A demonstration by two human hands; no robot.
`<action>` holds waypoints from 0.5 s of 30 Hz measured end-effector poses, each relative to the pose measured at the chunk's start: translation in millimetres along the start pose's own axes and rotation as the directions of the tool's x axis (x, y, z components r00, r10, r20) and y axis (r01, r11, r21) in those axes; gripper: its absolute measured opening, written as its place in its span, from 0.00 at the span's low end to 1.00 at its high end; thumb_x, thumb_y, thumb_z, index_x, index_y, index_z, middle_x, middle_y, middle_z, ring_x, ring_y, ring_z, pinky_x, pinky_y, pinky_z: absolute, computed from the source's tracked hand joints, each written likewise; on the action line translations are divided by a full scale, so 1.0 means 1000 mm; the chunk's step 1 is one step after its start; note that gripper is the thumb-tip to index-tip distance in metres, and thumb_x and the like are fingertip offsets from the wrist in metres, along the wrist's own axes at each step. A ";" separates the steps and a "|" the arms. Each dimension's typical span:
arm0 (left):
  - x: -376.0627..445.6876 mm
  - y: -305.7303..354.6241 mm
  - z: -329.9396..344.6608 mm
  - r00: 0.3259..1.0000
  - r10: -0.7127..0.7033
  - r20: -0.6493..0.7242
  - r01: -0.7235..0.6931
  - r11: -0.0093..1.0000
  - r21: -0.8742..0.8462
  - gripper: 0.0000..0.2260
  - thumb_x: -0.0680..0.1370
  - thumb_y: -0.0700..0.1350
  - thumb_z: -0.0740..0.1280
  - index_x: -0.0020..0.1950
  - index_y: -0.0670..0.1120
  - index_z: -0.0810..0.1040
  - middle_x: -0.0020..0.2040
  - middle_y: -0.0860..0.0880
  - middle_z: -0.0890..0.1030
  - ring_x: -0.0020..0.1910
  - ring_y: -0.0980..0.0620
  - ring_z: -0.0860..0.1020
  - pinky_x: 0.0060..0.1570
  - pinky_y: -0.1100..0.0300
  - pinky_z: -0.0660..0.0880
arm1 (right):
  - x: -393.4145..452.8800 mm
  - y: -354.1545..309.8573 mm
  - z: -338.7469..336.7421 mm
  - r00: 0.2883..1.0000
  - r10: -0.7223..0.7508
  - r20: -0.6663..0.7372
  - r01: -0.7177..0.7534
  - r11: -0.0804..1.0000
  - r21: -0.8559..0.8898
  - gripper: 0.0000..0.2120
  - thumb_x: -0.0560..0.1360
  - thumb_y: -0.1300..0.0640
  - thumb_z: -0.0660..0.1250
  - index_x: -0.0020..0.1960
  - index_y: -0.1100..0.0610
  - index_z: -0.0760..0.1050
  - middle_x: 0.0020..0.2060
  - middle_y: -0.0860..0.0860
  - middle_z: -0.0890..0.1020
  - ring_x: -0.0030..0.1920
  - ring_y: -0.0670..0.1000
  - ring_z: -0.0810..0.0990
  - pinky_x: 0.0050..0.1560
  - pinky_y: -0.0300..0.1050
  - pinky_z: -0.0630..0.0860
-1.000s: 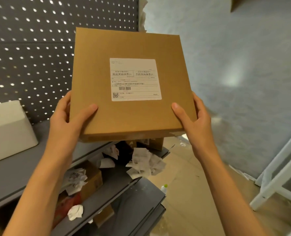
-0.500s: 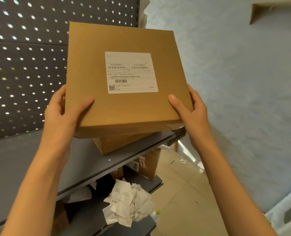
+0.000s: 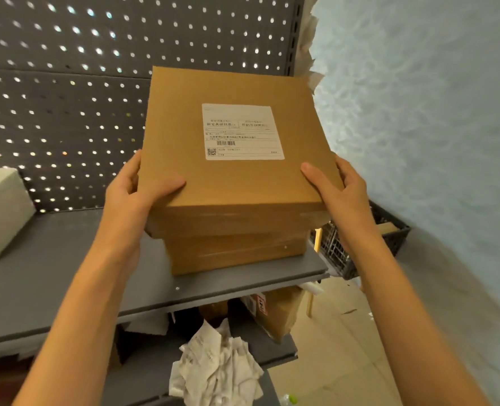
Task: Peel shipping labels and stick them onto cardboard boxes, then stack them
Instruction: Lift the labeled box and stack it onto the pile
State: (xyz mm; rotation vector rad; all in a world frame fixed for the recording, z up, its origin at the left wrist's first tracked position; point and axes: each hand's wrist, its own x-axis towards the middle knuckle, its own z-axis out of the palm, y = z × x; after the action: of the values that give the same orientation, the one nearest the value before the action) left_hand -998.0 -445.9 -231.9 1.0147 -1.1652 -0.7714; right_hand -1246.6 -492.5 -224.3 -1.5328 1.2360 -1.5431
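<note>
Two hands show, the left hand [image 3: 131,197] and the right hand [image 3: 338,190]. Two brown cardboard boxes sit stacked on the upper shelf [image 3: 67,276]: the top box [image 3: 234,183] and the lower box [image 3: 237,250]. One white shipping label [image 3: 242,131] is on the top box. One white block [image 3: 1,212] stands at the left. One heap of crumpled backing papers [image 3: 216,367] lies lower down. One dark crate [image 3: 389,238] stands at the right.
</note>
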 end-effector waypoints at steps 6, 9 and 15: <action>-0.007 -0.004 0.025 0.992 -0.052 -0.112 0.056 0.998 0.030 0.23 0.65 0.50 0.73 0.60 0.56 0.77 0.49 0.59 0.82 0.43 0.63 0.79 0.35 0.67 0.72 | 0.029 0.013 -0.017 0.986 0.061 0.156 -0.056 0.998 -0.038 0.29 0.71 0.42 0.69 0.68 0.49 0.68 0.60 0.46 0.76 0.57 0.48 0.77 0.58 0.49 0.77; -0.008 -0.006 0.028 0.983 -0.078 -0.167 0.087 0.995 0.046 0.28 0.62 0.55 0.72 0.63 0.56 0.75 0.53 0.57 0.81 0.46 0.62 0.77 0.38 0.63 0.69 | 0.036 0.017 -0.020 0.971 0.085 0.225 -0.077 0.996 -0.047 0.21 0.72 0.43 0.67 0.63 0.46 0.69 0.56 0.44 0.76 0.55 0.45 0.77 0.52 0.40 0.75; 0.002 -0.007 0.032 0.962 -0.138 -0.235 0.157 0.986 0.061 0.10 0.75 0.49 0.66 0.55 0.59 0.77 0.48 0.61 0.79 0.47 0.60 0.74 0.41 0.61 0.67 | 0.048 0.021 -0.018 0.962 0.132 0.238 -0.120 0.991 -0.068 0.23 0.74 0.43 0.65 0.67 0.47 0.67 0.44 0.35 0.71 0.43 0.36 0.72 0.37 0.31 0.67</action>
State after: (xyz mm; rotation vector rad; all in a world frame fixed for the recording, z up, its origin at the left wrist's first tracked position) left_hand -1028.8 -457.8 -235.6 1.2339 -0.9340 -0.7075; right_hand -1274.1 -540.1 -223.1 -1.5898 1.2157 -1.2109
